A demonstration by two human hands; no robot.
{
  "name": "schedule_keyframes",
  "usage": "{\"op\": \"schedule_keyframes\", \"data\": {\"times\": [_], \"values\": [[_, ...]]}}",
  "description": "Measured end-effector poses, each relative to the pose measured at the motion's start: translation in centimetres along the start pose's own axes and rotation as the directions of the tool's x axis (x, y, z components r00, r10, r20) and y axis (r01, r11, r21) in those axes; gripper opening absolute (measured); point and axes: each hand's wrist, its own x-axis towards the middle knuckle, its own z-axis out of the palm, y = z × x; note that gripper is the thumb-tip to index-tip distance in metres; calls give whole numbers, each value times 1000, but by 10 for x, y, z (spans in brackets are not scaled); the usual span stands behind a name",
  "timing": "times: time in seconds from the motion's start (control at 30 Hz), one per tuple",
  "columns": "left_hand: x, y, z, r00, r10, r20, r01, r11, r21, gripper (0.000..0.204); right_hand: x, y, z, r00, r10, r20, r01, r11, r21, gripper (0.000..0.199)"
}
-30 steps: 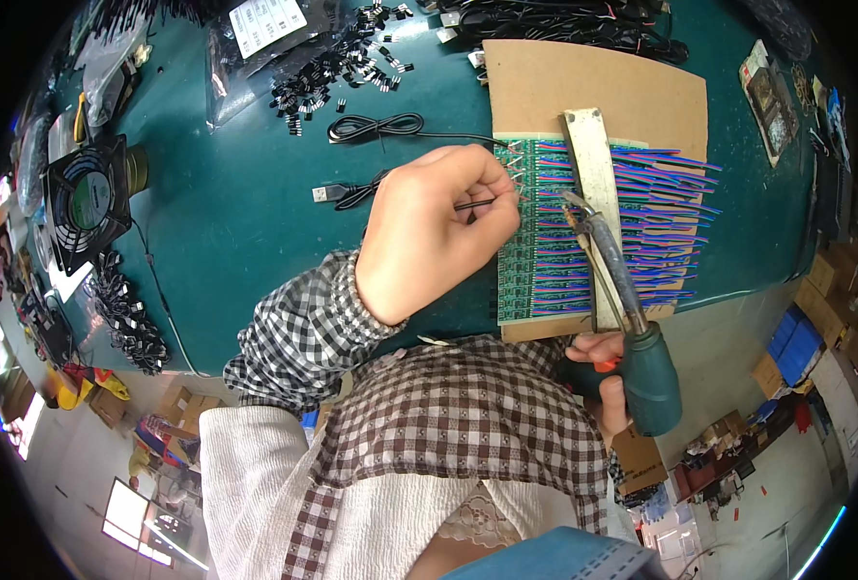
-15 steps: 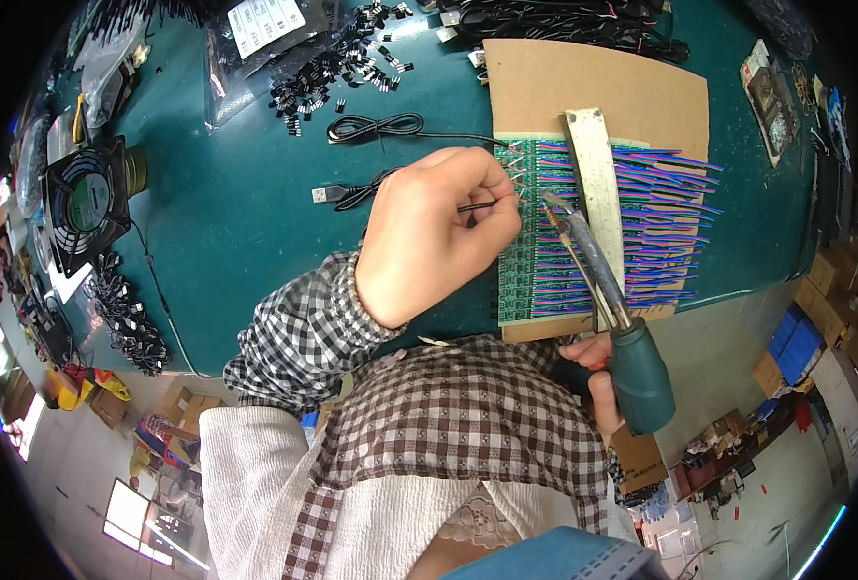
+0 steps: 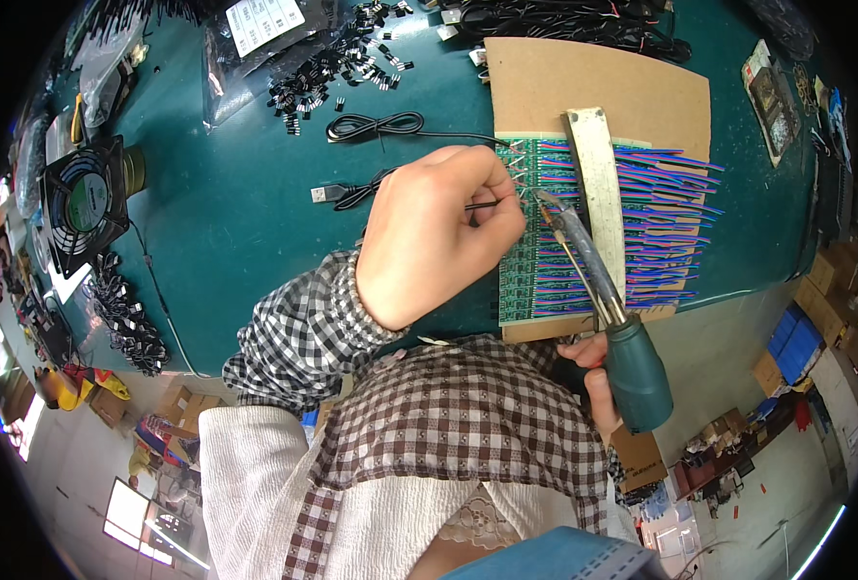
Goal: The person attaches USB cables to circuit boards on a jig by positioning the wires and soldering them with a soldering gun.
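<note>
My left hand (image 3: 438, 237) is closed in a pinch on the end of a black USB cable (image 3: 353, 196). Its fingertips sit at the left edge of a row of green circuit boards (image 3: 518, 280), where bare wire ends show. In my right hand (image 3: 598, 382) is a soldering iron (image 3: 637, 372) with a green handle and a thin tube alongside its shaft. The iron's tip reaches the boards just right of my left fingertips; exact contact is too small to tell. Red and blue wires (image 3: 666, 227) fan rightward from the boards. A worn metal bar (image 3: 595, 174) lies across those wires.
Brown cardboard (image 3: 593, 87) lies under the boards. Another coiled black cable (image 3: 376, 128) runs to the top board. Small black connectors (image 3: 337, 68) are heaped at the back, beside a plastic bag (image 3: 264, 58). A fan (image 3: 86, 203) stands at left, near bundled black cables (image 3: 124, 319).
The iron's tip has shifted slightly left and up, closer to my left fingertips. My left hand has edged a little right, still pinching the cable.
</note>
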Motion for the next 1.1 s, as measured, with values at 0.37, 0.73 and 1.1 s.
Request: {"op": "schedule_keyframes", "data": {"times": [0.37, 0.73, 1.1], "values": [[3, 1, 1, 1000, 19, -11, -19, 998, 52, 8, 0, 2, -1, 1000, -13, 14, 13, 1000, -26, 44], [4, 0, 6, 997, 18, -76, -18, 1000, 2, 14, 1, 5, 0, 999, -40, 1, 40, 999, -24, 43], [5, 0, 7, 997, 17, -72, -16, 1000, 14, 14, 4, 1, 1, 998, -61, -9, 61, 996, -68, 40]]}}
